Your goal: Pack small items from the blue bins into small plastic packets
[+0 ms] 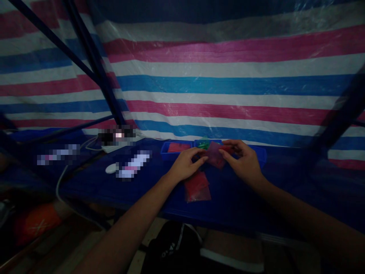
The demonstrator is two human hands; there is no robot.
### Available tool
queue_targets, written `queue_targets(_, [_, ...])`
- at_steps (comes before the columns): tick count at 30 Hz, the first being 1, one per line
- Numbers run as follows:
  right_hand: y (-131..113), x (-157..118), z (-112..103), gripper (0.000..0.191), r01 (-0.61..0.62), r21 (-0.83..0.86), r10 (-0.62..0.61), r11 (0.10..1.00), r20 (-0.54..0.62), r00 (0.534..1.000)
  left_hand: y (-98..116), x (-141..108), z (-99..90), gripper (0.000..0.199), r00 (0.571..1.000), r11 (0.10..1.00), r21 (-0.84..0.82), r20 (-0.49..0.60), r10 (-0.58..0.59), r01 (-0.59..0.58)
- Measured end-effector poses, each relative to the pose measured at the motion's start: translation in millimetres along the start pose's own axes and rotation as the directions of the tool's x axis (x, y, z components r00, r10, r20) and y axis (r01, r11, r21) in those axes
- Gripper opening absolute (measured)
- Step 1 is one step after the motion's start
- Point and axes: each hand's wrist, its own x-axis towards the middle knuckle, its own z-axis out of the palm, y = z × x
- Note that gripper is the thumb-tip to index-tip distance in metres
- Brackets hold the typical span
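Observation:
A small see-through plastic bag [215, 155] is held up between my hands, just above the blue table. My left hand [186, 164] has its thumb and fingers closed at the bag's left edge. On the other side, my right hand [242, 159] pinches the bag between thumb and fingers, with something red showing by the fingertips. Below them, red-filled plastic bags [197, 186] lie on the table, partly overlapping. Behind my hands stand blue bins: one holds red pieces [178, 147], another green pieces [203, 143]. My right hand partly hides a blue bin [261, 155] on the right.
On the left of the blue table [137, 196] are a round white object [111, 168], a blurred-out item [134, 164] and a white power strip [122, 144] with cables. Blue metal posts [99, 72] and a striped plastic sheet [228, 83] rise behind. An orange garment [38, 222] shows lower left.

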Motion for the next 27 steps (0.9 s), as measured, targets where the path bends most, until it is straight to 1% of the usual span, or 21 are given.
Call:
queue_targets(1, [-0.3, -0.1, -0.1, 0.037, 0.001, 0.017, -0.001, 1.000, 0.008, 1.000, -0.4, -0.4, 0.2, 0.034, 1.000, 1.000, 0.005, 0.007, 0.002, -0.002])
queue_targets(3, [-1.2, -0.2, -0.1, 0.041, -0.005, 0.028, 0.002, 1.000, 0.097, 0.995, -0.3, -1.5, 0.6, 0.039, 1.000, 1.000, 0.010, 0.016, -0.006, 0.006])
queue_targets(4, [-1.8, -0.2, -0.2, 0.040, -0.003, 0.014, 0.001, 1.000, 0.144, 0.990, 0.3, -2.1, 0.8, 0.045, 1.000, 1.000, 0.006, 0.016, -0.014, 0.014])
queue_targets(5, [-2.5, -0.1, -0.2, 0.038, 0.005, -0.004, -0.004, 1.000, 0.165, 0.986, 1.4, -2.7, 1.0, 0.052, 1.000, 1.000, -0.004, 0.015, -0.022, 0.022])
queue_targets(6, [-3.2, 0.1, -0.3, 0.035, 0.017, -0.023, -0.013, 1.000, 0.153, 0.988, 2.7, -3.2, 1.3, 0.061, 0.999, 0.999, -0.016, 0.010, -0.031, 0.031])
queue_targets(8, [-4.8, 0.5, -0.4, 0.034, 0.035, -0.042, -0.031, 0.999, 0.083, 0.996, 5.5, -4.0, 1.9, 0.073, 0.999, 0.998, -0.036, -0.003, -0.047, 0.046])
queue_targets(9, [-5.4, 0.5, -0.5, 0.035, 0.037, -0.037, -0.034, 0.999, 0.068, 0.997, 6.6, -4.2, 2.3, 0.076, 0.998, 0.998, -0.041, -0.008, -0.054, 0.054])
queue_targets(10, [-5.9, 0.5, -0.4, 0.037, 0.035, -0.026, -0.033, 0.999, 0.080, 0.996, 7.5, -4.2, 2.8, 0.078, 0.998, 0.997, -0.044, -0.011, -0.061, 0.061])
queue_targets(13, [-6.0, -0.5, 0.2, 0.040, 0.026, -0.031, -0.019, 0.999, 0.210, 0.978, 8.0, -4.0, 4.2, 0.080, 0.998, 0.997, -0.048, -0.001, -0.066, 0.066])
queue_targets(15, [-5.3, -1.2, 0.7, 0.039, 0.019, -0.062, -0.003, 0.998, 0.249, 0.969, 7.9, -3.8, 4.1, 0.080, 0.998, 0.997, -0.047, 0.013, -0.057, 0.057])
queue_targets(18, [-4.5, -1.1, 1.3, 0.037, -0.018, -0.043, 0.028, 0.999, 0.221, 0.975, 9.6, -3.9, 2.3, 0.081, 0.998, 0.997, -0.053, 0.044, -0.050, 0.053])
queue_targets(21, [-4.7, 0.2, 1.6, 0.036, -0.064, 0.062, 0.050, 0.996, 0.208, 0.977, 12.5, -4.1, 0.8, 0.087, 0.994, 0.996, -0.051, 0.091, -0.064, 0.069])
queue_targets(23, [-5.5, 0.9, 1.4, 0.035, -0.069, 0.105, 0.045, 0.992, 0.216, 0.975, 13.1, -3.9, 1.0, 0.091, 0.992, 0.996, -0.047, 0.103, -0.068, 0.073])
queue_targets(25, [-6.3, 1.0, 1.1, 0.036, -0.065, 0.120, 0.036, 0.991, 0.225, 0.974, 11.7, -3.3, 2.1, 0.085, 0.994, 0.996, -0.057, 0.094, -0.060, 0.065])
queue_targets(27, [-6.3, 0.9, 0.8, 0.036, -0.066, 0.118, 0.038, 0.991, 0.223, 0.974, 9.2, -2.7, 3.0, 0.069, 0.996, 0.997, -0.048, 0.075, -0.052, 0.055])
